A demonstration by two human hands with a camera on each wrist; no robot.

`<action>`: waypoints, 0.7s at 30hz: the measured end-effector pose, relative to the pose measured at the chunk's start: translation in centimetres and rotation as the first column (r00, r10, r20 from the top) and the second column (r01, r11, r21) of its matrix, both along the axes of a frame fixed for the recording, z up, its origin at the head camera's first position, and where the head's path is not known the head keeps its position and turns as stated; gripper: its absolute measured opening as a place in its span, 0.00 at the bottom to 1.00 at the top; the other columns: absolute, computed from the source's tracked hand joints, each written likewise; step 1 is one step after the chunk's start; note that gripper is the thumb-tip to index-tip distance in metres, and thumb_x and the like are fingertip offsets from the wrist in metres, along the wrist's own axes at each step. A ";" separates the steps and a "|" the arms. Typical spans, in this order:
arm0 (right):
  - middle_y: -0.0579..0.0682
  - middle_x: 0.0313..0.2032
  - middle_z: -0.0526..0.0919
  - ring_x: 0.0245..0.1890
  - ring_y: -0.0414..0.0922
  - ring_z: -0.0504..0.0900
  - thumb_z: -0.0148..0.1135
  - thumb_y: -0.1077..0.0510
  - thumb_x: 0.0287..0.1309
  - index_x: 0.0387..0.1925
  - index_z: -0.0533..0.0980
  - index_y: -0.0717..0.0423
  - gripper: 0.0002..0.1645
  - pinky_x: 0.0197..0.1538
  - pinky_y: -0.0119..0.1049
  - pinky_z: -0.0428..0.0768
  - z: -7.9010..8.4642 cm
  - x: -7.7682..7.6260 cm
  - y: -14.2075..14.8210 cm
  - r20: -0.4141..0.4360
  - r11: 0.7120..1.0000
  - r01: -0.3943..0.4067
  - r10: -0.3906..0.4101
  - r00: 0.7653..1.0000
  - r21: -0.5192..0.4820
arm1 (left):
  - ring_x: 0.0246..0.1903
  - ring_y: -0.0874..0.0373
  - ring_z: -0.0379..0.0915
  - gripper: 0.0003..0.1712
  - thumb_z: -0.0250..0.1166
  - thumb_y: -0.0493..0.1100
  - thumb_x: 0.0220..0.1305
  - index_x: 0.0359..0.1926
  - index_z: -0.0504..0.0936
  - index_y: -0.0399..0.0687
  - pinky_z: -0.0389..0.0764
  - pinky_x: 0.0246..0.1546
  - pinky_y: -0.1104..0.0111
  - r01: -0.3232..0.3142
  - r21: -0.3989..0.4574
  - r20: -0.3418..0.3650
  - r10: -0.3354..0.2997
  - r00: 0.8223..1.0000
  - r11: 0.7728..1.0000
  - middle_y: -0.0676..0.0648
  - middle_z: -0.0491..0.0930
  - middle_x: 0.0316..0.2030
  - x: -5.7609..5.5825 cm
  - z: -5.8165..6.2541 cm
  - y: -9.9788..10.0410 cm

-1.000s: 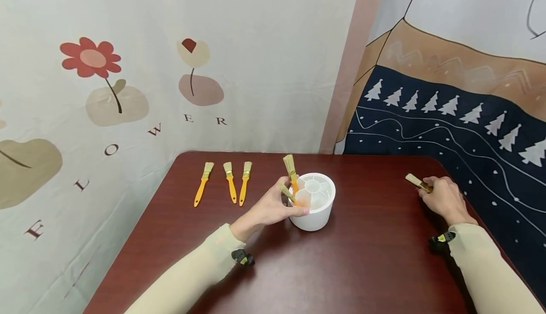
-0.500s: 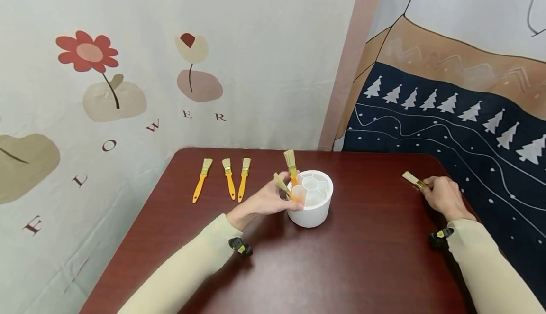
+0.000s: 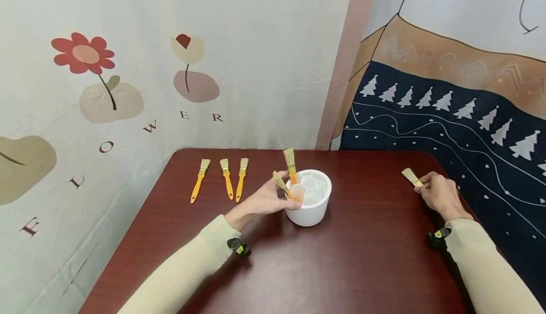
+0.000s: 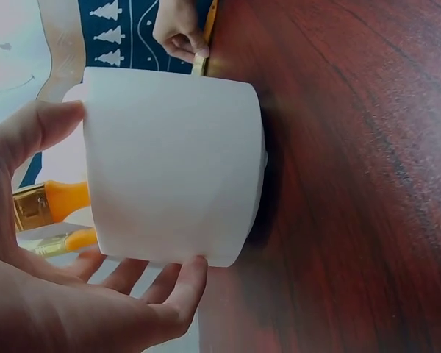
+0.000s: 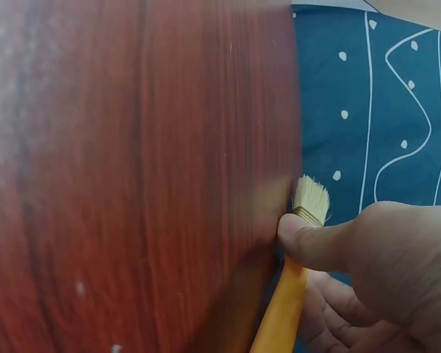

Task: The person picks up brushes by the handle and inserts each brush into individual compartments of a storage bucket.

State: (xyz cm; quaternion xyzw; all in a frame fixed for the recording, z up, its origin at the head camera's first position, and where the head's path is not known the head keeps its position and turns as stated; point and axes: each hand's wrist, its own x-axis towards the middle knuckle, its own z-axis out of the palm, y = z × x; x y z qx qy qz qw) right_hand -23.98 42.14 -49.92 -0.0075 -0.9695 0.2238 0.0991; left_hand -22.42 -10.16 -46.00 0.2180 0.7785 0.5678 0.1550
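A round white container (image 3: 308,216) with a divided inside stands mid-table. My left hand (image 3: 265,199) grips it from the left side, thumb at the rim and fingers around the wall, as the left wrist view shows. Two brushes stand in it with bristles up: one upright brush (image 3: 291,162) at the back and one tilted brush (image 3: 280,181) nearer my thumb. Over at the right edge of the table, my right hand (image 3: 443,195) pinches a flat paintbrush (image 5: 283,309) with a yellow handle near its metal band. Its pale bristles point away, up and to the left in the head view.
On the left of the dark red table (image 3: 341,266) lie three more brushes, a leftmost brush (image 3: 199,181), a middle brush (image 3: 227,179) and a right brush (image 3: 241,180). A printed cloth (image 3: 264,67) hangs behind the table, and a navy tree-patterned cloth (image 3: 448,129) at the right.
The right hand's brush has turned slightly, its bristles pointing more upward in the head view. The left hand keeps its hold on the container. The head view has shifted a little.
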 end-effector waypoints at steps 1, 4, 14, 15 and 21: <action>0.73 0.42 0.93 0.45 0.72 0.89 0.77 0.66 0.72 0.51 0.82 0.76 0.17 0.52 0.72 0.85 0.0 0.1 -0.1 -0.009 1.000 -0.001 0.001 1.000 -0.008 | 0.63 0.52 0.85 0.48 0.83 0.34 0.65 0.82 0.71 0.37 0.85 0.63 0.67 -0.002 0.007 -0.009 0.002 1.000 1.000 0.34 0.82 0.74 0.1 0.0 0.0; 0.71 0.41 0.93 0.45 0.71 0.90 0.79 0.65 0.71 0.51 0.83 0.74 0.16 0.54 0.73 0.86 -0.1 0.2 -0.6 -0.037 1.000 -0.008 0.007 0.999 -0.031 | 0.63 0.50 0.86 0.48 0.84 0.34 0.65 0.82 0.71 0.37 0.87 0.62 0.64 -0.019 0.016 -0.042 0.020 0.999 1.000 0.34 0.81 0.75 0.5 -0.1 0.1; 0.73 0.44 0.94 0.42 0.67 0.93 0.80 0.66 0.71 0.56 0.83 0.74 0.20 0.53 0.72 0.87 0.5 0.6 -2.2 -0.115 0.997 -0.029 0.021 0.993 -0.065 | 0.72 0.36 0.85 0.57 0.89 0.48 0.62 0.79 0.64 0.35 0.85 0.73 0.42 -0.296 -0.111 -0.117 0.284 0.952 0.949 0.34 0.75 0.81 3.7 -0.2 0.8; 0.73 0.44 0.94 0.43 0.67 0.93 0.80 0.66 0.71 0.57 0.83 0.73 0.20 0.52 0.70 0.87 0.7 0.7 -2.4 -0.122 0.997 -0.031 0.023 0.992 -0.066 | 0.72 0.36 0.86 0.55 0.89 0.50 0.61 0.77 0.65 0.36 0.84 0.74 0.41 -0.317 -0.119 -0.125 0.302 0.945 0.941 0.35 0.75 0.80 3.9 -0.1 0.9; 0.69 0.42 0.95 0.38 0.60 0.94 0.82 0.64 0.69 0.57 0.85 0.73 0.21 0.44 0.36 0.81 1.5 1.0 -4.1 -0.184 0.998 -0.041 0.030 0.983 -0.054 | 0.69 0.39 0.85 0.47 0.90 0.56 0.60 0.67 0.70 0.45 0.84 0.73 0.46 -0.372 -0.144 -0.150 0.351 0.924 0.917 0.38 0.79 0.68 4.7 -0.1 1.5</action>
